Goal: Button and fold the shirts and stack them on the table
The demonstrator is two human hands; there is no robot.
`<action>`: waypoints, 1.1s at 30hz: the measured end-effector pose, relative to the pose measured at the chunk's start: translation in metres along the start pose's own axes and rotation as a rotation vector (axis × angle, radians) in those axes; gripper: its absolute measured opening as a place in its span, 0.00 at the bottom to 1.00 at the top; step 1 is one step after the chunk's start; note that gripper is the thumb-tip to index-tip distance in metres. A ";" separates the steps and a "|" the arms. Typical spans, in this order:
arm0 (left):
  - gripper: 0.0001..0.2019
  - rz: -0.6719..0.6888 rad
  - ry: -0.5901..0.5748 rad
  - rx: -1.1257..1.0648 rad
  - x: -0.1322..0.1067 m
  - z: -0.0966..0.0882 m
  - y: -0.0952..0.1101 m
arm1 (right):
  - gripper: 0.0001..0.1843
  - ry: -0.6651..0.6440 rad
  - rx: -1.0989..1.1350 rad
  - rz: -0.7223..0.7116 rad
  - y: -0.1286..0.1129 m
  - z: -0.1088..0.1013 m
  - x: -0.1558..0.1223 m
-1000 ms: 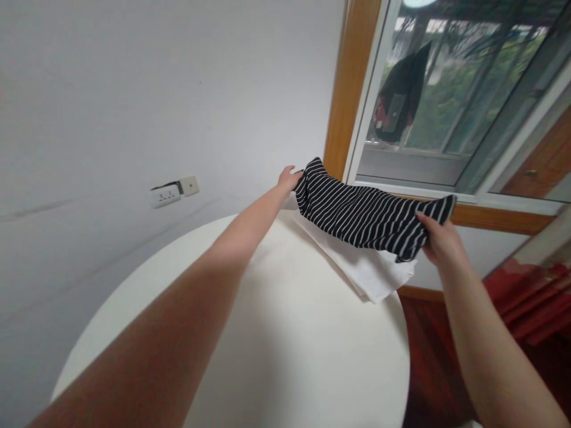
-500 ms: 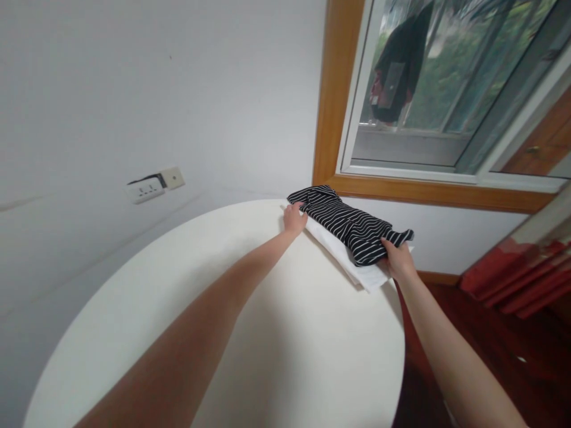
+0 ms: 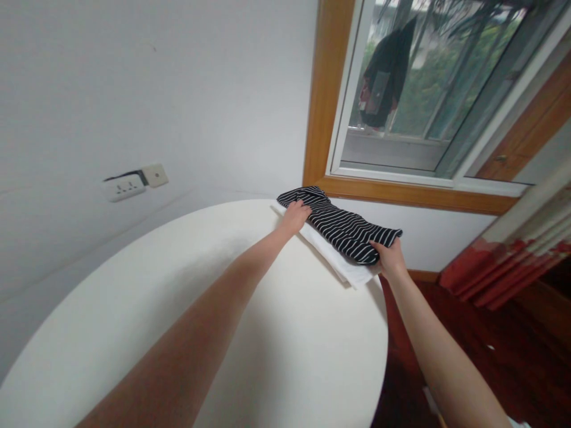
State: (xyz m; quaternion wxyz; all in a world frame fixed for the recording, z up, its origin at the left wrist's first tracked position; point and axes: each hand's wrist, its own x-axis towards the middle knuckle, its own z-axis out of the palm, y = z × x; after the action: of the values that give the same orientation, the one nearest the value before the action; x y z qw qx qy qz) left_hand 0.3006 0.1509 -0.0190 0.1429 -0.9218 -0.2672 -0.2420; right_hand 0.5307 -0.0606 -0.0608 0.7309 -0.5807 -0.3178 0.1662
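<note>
A folded black garment with thin white stripes lies on a folded white cloth at the far right edge of a round white table. My left hand rests on the garment's near left end, fingers curled over the fabric. My right hand presses on its right end at the table's rim, fingers bent onto the cloth.
A white wall with a power socket runs behind the table. A wood-framed window stands beyond the garments, with a dark item hanging outside. Red curtain fabric and a dark red wooden floor lie to the right.
The striped garment was held stretched in the air between both hands; it has come down onto the white cloth, and both hands now rest on its ends.
</note>
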 end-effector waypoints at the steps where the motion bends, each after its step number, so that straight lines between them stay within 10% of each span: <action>1: 0.15 -0.007 0.032 -0.019 -0.002 0.000 -0.004 | 0.36 0.007 0.057 0.016 -0.003 -0.003 0.000; 17: 0.24 -0.077 -0.102 -0.012 -0.061 0.017 0.016 | 0.49 -0.133 -0.060 0.161 -0.004 -0.031 -0.070; 24: 0.27 -0.180 -0.210 0.033 -0.132 -0.024 0.011 | 0.41 0.152 -0.809 -0.388 -0.042 -0.037 -0.071; 27: 0.28 -0.270 -0.284 0.044 -0.176 -0.049 -0.002 | 0.29 -0.017 -0.818 -0.552 -0.071 -0.001 -0.090; 33: 0.27 -0.506 -0.377 0.087 -0.265 -0.097 -0.014 | 0.23 -0.763 -0.916 -0.689 -0.067 0.101 -0.149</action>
State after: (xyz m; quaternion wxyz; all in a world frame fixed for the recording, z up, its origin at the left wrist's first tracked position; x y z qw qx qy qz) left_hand 0.0608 0.0121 -0.0734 0.0653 -0.8475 -0.5201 -0.0833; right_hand 0.3447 -0.0947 -0.0248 0.2599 -0.5978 -0.7576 -0.0341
